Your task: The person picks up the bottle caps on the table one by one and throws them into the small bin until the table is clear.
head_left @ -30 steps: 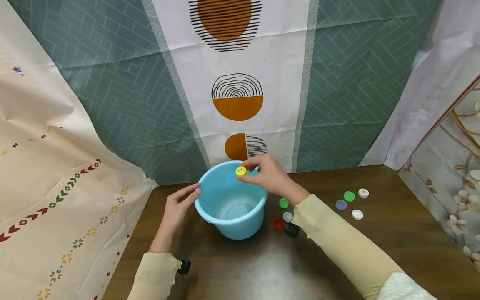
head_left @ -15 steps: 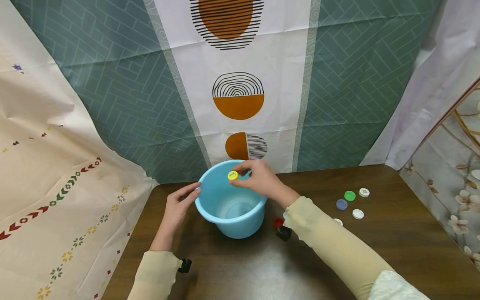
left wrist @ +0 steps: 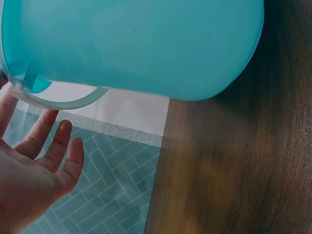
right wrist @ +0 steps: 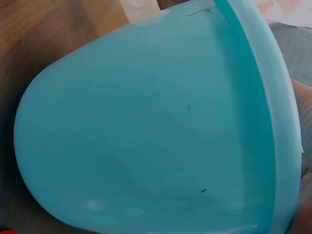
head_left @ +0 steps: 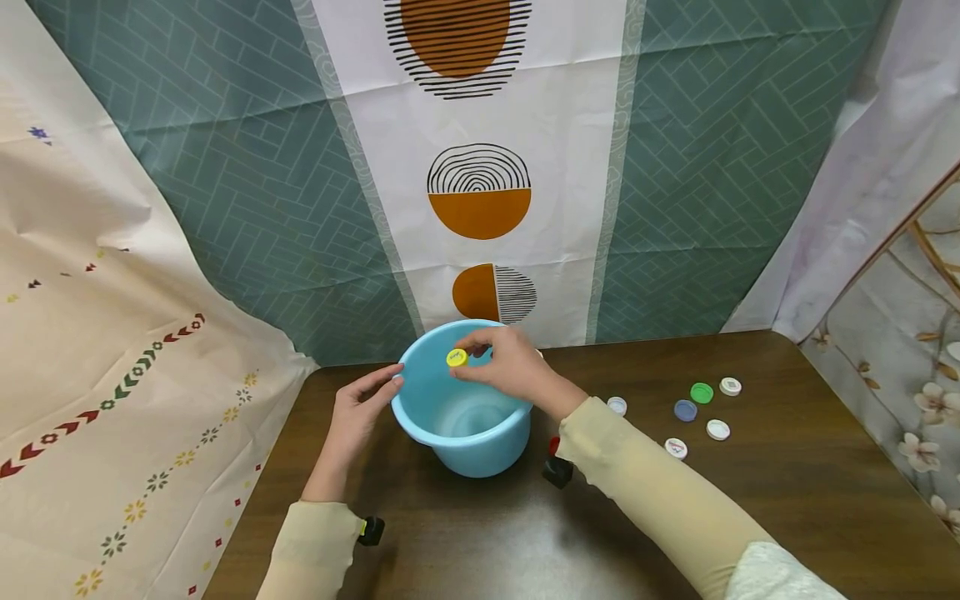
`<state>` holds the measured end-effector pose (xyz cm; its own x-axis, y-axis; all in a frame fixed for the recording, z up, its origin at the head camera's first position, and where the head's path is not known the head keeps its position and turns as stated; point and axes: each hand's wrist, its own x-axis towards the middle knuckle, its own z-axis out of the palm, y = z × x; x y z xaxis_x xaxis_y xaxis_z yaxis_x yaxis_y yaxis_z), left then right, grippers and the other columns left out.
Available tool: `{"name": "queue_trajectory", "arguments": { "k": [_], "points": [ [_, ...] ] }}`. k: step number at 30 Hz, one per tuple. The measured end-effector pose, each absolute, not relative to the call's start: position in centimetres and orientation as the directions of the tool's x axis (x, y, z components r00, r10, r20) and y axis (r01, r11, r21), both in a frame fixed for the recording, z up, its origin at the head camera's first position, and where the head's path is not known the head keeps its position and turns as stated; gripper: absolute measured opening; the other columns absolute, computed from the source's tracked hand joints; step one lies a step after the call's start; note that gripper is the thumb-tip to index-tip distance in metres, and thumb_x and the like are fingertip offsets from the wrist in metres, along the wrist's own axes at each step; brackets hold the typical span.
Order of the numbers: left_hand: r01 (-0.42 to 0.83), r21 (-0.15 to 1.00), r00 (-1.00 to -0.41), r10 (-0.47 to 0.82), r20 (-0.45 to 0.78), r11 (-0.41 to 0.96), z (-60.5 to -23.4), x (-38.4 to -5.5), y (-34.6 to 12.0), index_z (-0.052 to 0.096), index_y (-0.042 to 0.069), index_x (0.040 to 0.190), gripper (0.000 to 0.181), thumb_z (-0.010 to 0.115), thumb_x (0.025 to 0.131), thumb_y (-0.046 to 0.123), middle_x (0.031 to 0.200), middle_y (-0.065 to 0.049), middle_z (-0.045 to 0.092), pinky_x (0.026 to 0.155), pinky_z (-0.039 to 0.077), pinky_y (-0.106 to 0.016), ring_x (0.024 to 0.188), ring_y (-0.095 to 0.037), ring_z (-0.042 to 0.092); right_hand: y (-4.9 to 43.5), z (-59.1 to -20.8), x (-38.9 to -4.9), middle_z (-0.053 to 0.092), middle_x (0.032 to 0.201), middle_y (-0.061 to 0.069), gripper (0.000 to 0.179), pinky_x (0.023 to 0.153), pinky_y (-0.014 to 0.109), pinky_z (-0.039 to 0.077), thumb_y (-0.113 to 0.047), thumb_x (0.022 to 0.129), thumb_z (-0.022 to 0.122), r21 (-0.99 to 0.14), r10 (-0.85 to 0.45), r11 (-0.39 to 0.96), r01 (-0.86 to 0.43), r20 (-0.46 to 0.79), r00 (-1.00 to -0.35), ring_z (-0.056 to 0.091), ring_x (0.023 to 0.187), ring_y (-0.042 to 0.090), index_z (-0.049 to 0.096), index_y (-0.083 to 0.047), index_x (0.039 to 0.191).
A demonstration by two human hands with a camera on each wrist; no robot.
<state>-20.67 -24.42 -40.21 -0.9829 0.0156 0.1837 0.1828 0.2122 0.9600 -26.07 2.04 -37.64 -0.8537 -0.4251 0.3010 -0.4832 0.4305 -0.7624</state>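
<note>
A light blue plastic tub stands on the brown table. My right hand pinches a yellow bottle cap between thumb and fingers, held over the tub's opening. At the tub's left side, my left hand holds the rim with thumb and index finger. In the left wrist view, the other fingers of the left hand spread loosely below the looped handle. The right wrist view is filled mostly by the tub's outer wall; the yellow cap is hidden there.
Loose caps lie on the table right of the tub: green, blue and several white ones, such as one with red print. A red cap is partly covered by the right sleeve. Patterned cloth hangs behind the table.
My right hand has moved left and slightly down with the yellow cap, further over the tub. White caps formerly behind the right forearm now show. The left hand stays at the rim.
</note>
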Motion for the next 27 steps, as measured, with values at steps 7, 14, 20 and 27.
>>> {"name": "queue_trajectory", "arguments": {
  "k": [7,14,20,27],
  "points": [
    [0.179,0.958,-0.983,0.011,0.181,0.222,-40.18,-20.78,-24.43,0.066,0.001,0.124,0.036,0.070,0.093,0.019,0.122,-0.016,0.065,0.088,0.051,-0.027,0.108,-0.017,0.060,2.03,-37.68,-26.18,0.065,0.093,-0.016,0.032,0.079,0.028,0.050,-0.039,0.079,0.082,-0.757,-0.422,0.444,-0.479,0.295,-0.857,0.056,0.092,0.008,0.074,-0.024,0.106],
    [0.176,0.955,-0.984,0.016,0.177,0.237,-40.10,-20.83,-24.42,0.067,0.002,0.125,0.037,0.070,0.093,0.021,0.123,-0.013,0.065,0.090,0.049,-0.028,0.111,-0.018,0.059,2.17,-37.69,-26.28,0.066,0.101,-0.019,0.039,0.080,0.027,0.050,-0.044,0.078,0.082,-0.752,-0.417,0.455,-0.477,0.294,-0.860,0.058,0.097,0.009,0.074,-0.024,0.111],
    [0.176,0.956,-0.984,0.022,0.176,0.235,-40.02,-20.69,-24.32,0.066,0.002,0.125,0.037,0.070,0.093,0.021,0.123,-0.014,0.065,0.090,0.050,-0.027,0.112,-0.018,0.059,2.42,-37.63,-26.33,0.066,0.105,-0.018,0.040,0.081,0.026,0.050,-0.043,0.079,0.081,-0.753,-0.420,0.450,-0.479,0.295,-0.858,0.059,0.100,0.013,0.073,-0.023,0.113],
    [0.177,0.955,-0.984,0.010,0.180,0.239,-40.17,-20.68,-24.33,0.067,0.002,0.124,0.036,0.070,0.093,0.020,0.122,-0.014,0.066,0.089,0.050,-0.027,0.111,-0.018,0.060,2.80,-37.54,-26.34,0.067,0.105,-0.017,0.040,0.082,0.028,0.050,-0.042,0.080,0.080,-0.762,-0.421,0.441,-0.474,0.291,-0.859,0.059,0.101,0.016,0.073,-0.022,0.113]
  ]
}}
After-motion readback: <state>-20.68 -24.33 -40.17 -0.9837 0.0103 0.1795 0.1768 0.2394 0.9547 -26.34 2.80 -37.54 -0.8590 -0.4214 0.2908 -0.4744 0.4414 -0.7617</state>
